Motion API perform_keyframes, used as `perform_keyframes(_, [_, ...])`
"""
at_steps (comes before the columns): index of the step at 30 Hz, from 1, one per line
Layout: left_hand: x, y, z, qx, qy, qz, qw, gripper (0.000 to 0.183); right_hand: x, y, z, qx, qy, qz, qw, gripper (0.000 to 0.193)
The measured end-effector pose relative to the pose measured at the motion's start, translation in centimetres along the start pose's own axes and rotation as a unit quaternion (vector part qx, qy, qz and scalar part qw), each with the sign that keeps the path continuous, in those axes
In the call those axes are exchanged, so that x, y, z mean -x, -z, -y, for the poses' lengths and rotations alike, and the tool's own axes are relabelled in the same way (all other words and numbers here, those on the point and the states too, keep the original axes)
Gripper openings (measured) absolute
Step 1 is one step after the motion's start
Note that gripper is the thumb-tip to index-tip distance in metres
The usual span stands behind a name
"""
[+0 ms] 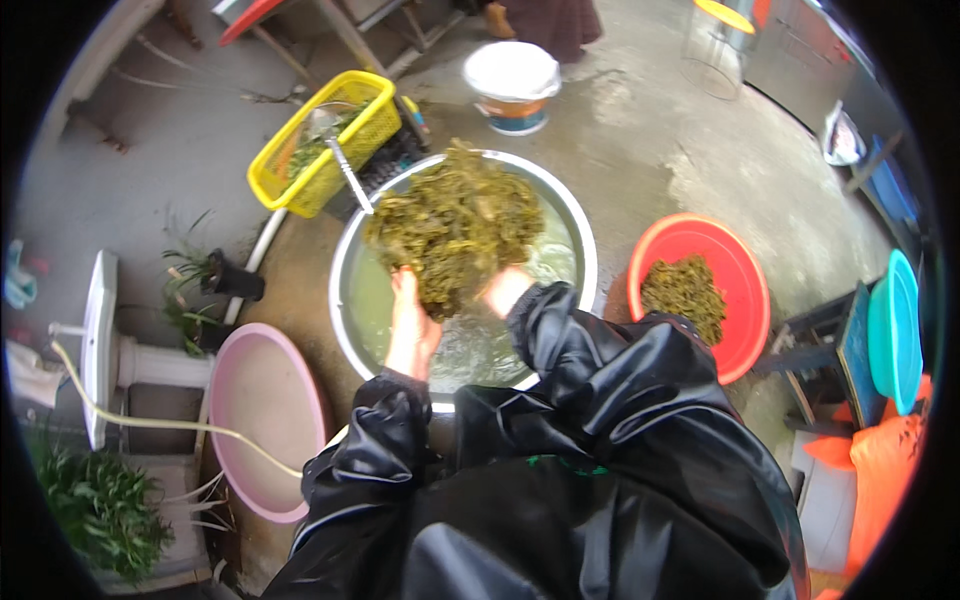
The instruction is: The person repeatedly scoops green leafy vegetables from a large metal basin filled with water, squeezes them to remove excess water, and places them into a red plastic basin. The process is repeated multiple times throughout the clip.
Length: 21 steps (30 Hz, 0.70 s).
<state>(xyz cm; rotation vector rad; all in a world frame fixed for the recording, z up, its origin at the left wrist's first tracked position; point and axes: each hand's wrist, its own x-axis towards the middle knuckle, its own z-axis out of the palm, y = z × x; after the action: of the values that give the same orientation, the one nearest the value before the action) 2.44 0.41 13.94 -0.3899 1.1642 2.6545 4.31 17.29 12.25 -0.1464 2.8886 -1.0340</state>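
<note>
A large dripping clump of yellow-green leafy greens (455,215), like pickled vegetables, is lifted over a wide metal basin (590,250) of cloudy greenish water. My left hand (410,325) grips its lower left side, thumb up along the front and the other fingers hidden. My right hand (508,290) is at the clump's lower right, its fingers buried behind or in the leaves. Below the clump the water is rippled. To the right, a red tub (745,300) holds a smaller heap of the same greens (685,295).
A yellow plastic basket (270,180) with greens and a long-handled metal utensil (350,178) stands beyond the basin's left. A lidded bucket (512,85) is behind it. At left are a pink tub (265,400), a hose (170,423) and potted plants (235,275). A turquoise basin (895,335) stands right.
</note>
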Motion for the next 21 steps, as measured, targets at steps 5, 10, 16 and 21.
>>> perform_keyframes(5, [0.9, -0.3, 0.6, -0.043, 0.008, 0.108, 0.993, 0.073, -0.1, -1.9, 0.5, -0.056, -0.022, -0.030, 0.998, 0.031])
perform_keyframes(10, [0.5, 0.4, 0.4, -0.037, -0.062, 0.020, 0.997, 0.053, -0.6, -3.9, 1.7, -0.073, -0.019, -0.032, 0.997, 0.030])
perform_keyframes(16, [-0.2, 1.9, 1.2, -0.111, -0.206, -0.037, 0.972, 0.047, -1.1, -4.8, 2.8, -0.093, -0.018, -0.034, 0.995, 0.027])
perform_keyframes(21, [0.2, 1.4, 1.0, -0.173, -0.274, -0.035, 0.945, 0.047, -1.7, -5.3, 3.2, -0.107, -0.013, -0.037, 0.993, 0.026])
